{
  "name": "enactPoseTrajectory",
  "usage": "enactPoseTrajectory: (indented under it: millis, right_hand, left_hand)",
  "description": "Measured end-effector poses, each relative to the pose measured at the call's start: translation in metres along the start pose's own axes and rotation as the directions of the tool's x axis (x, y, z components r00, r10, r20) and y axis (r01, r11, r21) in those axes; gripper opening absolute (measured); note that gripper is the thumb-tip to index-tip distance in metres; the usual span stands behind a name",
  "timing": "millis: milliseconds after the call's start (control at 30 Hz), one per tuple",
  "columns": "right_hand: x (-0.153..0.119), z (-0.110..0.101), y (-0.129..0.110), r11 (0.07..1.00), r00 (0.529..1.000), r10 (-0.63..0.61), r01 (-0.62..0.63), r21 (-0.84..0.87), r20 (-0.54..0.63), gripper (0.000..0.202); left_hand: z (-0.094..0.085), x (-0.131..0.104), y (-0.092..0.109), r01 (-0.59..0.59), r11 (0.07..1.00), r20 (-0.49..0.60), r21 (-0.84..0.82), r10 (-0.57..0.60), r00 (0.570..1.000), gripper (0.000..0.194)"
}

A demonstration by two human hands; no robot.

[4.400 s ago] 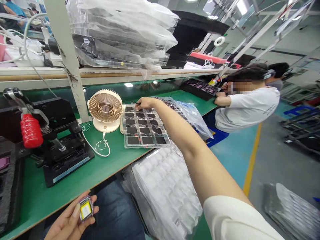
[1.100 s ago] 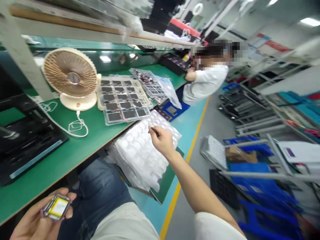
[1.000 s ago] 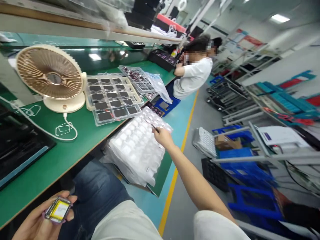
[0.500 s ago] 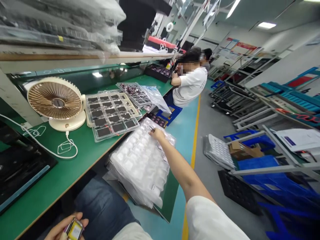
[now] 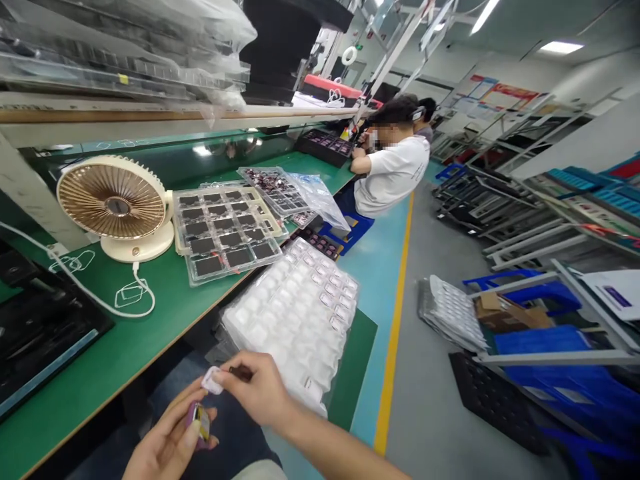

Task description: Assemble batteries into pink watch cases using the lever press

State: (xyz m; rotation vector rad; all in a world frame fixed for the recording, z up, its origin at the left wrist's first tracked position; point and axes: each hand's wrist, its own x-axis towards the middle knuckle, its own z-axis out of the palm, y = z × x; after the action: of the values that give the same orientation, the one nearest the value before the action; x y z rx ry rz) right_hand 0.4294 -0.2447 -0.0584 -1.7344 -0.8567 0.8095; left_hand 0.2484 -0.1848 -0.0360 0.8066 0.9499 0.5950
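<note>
My left hand [image 5: 167, 437] is closed around a small purple-edged device [image 5: 201, 421] with a yellow part showing inside. My right hand [image 5: 267, 393] pinches a small white rounded-square piece [image 5: 211, 380] just above the device. The left fingertips reach up close to that piece; whether they touch it I cannot tell. A thin dark object [image 5: 242, 372], its kind unclear, is tucked in the fingers of my right hand. Beyond the hands lies a stack of white plastic blister trays [image 5: 280, 313], with several small outlined pieces in the pockets on its right side.
On the green bench [image 5: 170, 340] stand a cream fan [image 5: 117, 207] with a white cable and clear trays [image 5: 227, 230] of dark flat parts. A black fixture [image 5: 45, 333] sits at left. A co-worker [image 5: 393, 167] sits farther along. Racks and blue stools [image 5: 540, 360] are at right.
My right hand has come back from the blister trays to my left hand, bringing the white piece. The left hand with the device has risen and moved right.
</note>
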Motion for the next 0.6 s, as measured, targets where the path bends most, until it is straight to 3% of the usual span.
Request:
enactPoseTrajectory:
  millis: [100,167,267,333,367,400,500,533,600]
  right_hand:
    - [0.0,0.029,-0.013,0.965,0.982,0.081,-0.119,0.233,0.169,0.052]
    - [0.007,0.034,-0.018,0.901,0.925,0.132,-0.262,0.347,0.356,0.052]
    - [0.021,0.041,-0.019,0.707,0.725,0.174,-0.563,0.428,0.666,0.049]
    - [0.025,0.046,-0.023,0.609,0.616,0.164,-0.678,0.412,0.771,0.048]
    - [0.025,0.048,-0.026,0.61,0.618,0.152,-0.673,0.418,0.772,0.047]
    - [0.024,0.05,-0.031,0.649,0.662,0.133,-0.621,0.44,0.738,0.045]
    - [0.015,0.054,-0.047,0.864,0.86,-0.049,-0.218,0.454,0.507,0.03]
    - [0.012,0.055,-0.052,0.909,0.886,-0.151,-0.05,0.414,0.438,0.024]
    - [0.008,0.058,-0.059,0.914,0.864,-0.35,0.23,0.335,0.361,0.02]
  left_hand:
    - [-0.012,-0.009,0.017,0.011,0.999,0.001,-0.032,-0.011,1.0,0.044]
    - [-0.026,-0.015,0.026,-0.001,0.998,0.02,-0.069,0.002,1.0,0.042]
    - [-0.047,-0.019,0.033,-0.022,0.993,0.109,-0.117,0.034,0.993,0.038]
    - [-0.058,-0.019,0.033,-0.029,0.989,0.184,-0.147,0.057,0.981,0.037]
    - [-0.062,-0.02,0.032,-0.038,0.986,0.207,-0.165,0.072,0.976,0.038]
    - [-0.066,-0.019,0.032,-0.053,0.982,0.212,-0.182,0.092,0.973,0.039]
    - [-0.075,-0.018,0.029,-0.166,0.966,0.114,-0.2,0.191,0.975,0.042]
    - [-0.077,-0.017,0.028,-0.214,0.959,0.072,-0.185,0.231,0.97,0.043]
    - [-0.081,-0.015,0.027,-0.298,0.946,0.02,-0.129,0.303,0.953,0.045]
